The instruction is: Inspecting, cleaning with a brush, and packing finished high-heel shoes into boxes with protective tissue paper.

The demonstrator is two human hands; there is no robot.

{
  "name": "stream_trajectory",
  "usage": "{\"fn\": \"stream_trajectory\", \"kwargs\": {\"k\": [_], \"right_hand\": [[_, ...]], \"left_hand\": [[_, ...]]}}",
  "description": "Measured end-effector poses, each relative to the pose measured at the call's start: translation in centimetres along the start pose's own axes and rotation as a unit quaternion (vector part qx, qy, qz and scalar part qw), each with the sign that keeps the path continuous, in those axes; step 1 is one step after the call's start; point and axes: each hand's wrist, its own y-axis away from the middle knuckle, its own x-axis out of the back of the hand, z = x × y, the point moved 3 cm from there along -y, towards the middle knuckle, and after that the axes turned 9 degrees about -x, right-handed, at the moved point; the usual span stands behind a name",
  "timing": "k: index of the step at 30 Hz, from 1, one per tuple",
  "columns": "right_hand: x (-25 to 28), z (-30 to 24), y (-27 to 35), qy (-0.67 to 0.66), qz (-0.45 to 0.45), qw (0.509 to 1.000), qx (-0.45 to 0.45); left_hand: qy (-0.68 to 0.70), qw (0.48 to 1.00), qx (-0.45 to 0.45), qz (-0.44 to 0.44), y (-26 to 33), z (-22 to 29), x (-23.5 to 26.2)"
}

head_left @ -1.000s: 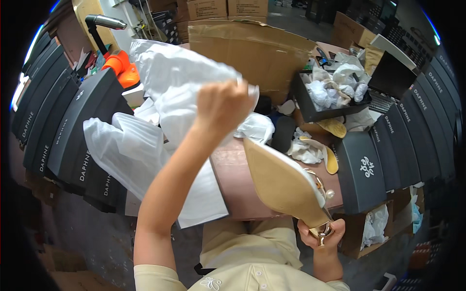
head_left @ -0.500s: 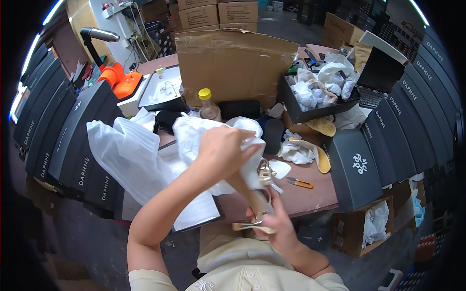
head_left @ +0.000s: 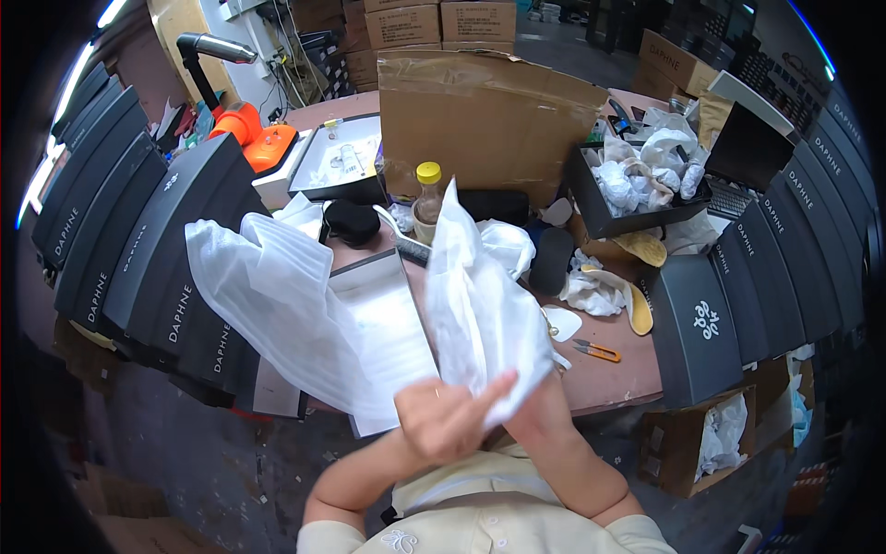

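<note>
A white, thin foam wrapping bag [head_left: 475, 314] stands up in front of me, its pointed end toward the back of the table. My right hand [head_left: 537, 411] is closed round its near end. The shoe that this hand held is now almost wholly hidden; a small gold-coloured bit [head_left: 551, 329] shows at the bag's right side. My left hand [head_left: 438, 420] is closed at the bag's lower left edge, its index finger lying across the white material. Left of it, a second white foam wrap [head_left: 268, 286] lies across an open shoebox [head_left: 388, 300] with a white inside.
Orange-handled thread snips [head_left: 597, 351] and a yellow insole [head_left: 640, 311] lie on the right. Behind are a yellow-capped bottle [head_left: 428, 194], a cardboard sheet [head_left: 489, 120] and a black box of crumpled paper [head_left: 604, 210]. Stacked dark shoeboxes [head_left: 194, 249] flank both sides.
The shoe with gold-coloured fittings, in plain sight before, is now covered by the white bag. My left hand has come down and nearer to me, beside the right one. The view has shifted slightly.
</note>
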Motion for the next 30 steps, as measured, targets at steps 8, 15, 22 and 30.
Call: {"fn": "stream_trajectory", "kwargs": {"k": [8, 15, 22, 30], "right_hand": [[-1.0, -0.6, -0.8, 0.352, 0.079, 0.909, 0.209], [-3.8, -1.4, -0.6, 0.559, 0.077, 0.779, 0.274], [-3.5, -0.1, -0.7, 0.704, -0.230, 0.626, 0.245], [-0.4, 3.0, -5.7, 0.517, -0.026, 0.832, 0.199]], "left_hand": [[0.188, 0.978, 0.092, 0.016, 9.6, 4.3, -1.5], [0.593, 0.565, 0.481, 0.312, 6.9, -6.1, -2.7], [0.267, 0.802, 0.417, 0.335, 6.1, -11.7, -0.4], [-0.049, 0.985, 0.117, 0.116, 4.2, -11.0, 1.1]]}}
